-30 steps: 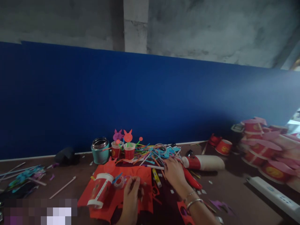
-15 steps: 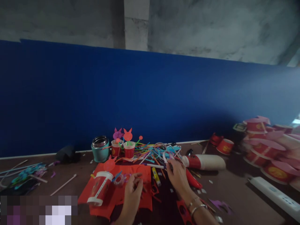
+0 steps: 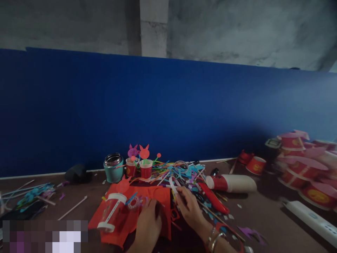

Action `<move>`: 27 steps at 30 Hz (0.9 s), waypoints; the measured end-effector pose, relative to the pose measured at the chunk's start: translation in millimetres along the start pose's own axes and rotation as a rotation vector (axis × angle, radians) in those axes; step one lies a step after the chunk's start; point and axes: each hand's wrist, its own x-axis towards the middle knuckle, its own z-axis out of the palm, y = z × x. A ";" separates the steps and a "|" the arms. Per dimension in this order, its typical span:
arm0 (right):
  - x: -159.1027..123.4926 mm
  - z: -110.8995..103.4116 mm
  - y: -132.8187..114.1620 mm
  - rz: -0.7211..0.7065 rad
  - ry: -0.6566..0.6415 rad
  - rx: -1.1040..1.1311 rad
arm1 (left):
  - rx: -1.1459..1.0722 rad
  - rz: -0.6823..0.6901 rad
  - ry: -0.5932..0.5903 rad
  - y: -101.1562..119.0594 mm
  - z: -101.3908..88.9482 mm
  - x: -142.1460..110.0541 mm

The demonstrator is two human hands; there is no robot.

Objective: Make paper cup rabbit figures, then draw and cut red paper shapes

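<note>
Ring, probably tape: my right hand point(image 3: 188, 207) pinches the white ring point(image 3: 173, 183), now shifted left to the red paper point(image 3: 166, 198). Left hand point(image 3: 149, 221): fingertips hidden, grip unclear.

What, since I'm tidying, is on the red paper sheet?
A paper cup and a small ring show, among other bits; whatever the left hand covers is hidden.

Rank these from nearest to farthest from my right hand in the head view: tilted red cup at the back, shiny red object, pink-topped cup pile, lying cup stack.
1. Shiny red object, just right of the right hand.
2. Lying cup stack, farther right.
3. Tilted red cup, back right.
4. Pink-topped cup pile, far right.
</note>
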 end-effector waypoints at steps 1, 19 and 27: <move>-0.8 0.1 -0.8 -0.020 -0.008 -0.012 | 0.036 0.004 -0.001 -0.8 -0.8 0.3; -2.7 3.1 -8.3 -0.210 -0.098 -0.097 | 0.021 0.535 0.186 -4.2 12.2 -10.2; -1.6 -1.5 -16.4 -0.278 -0.150 -0.133 | -0.300 0.446 0.210 2.3 4.1 -5.1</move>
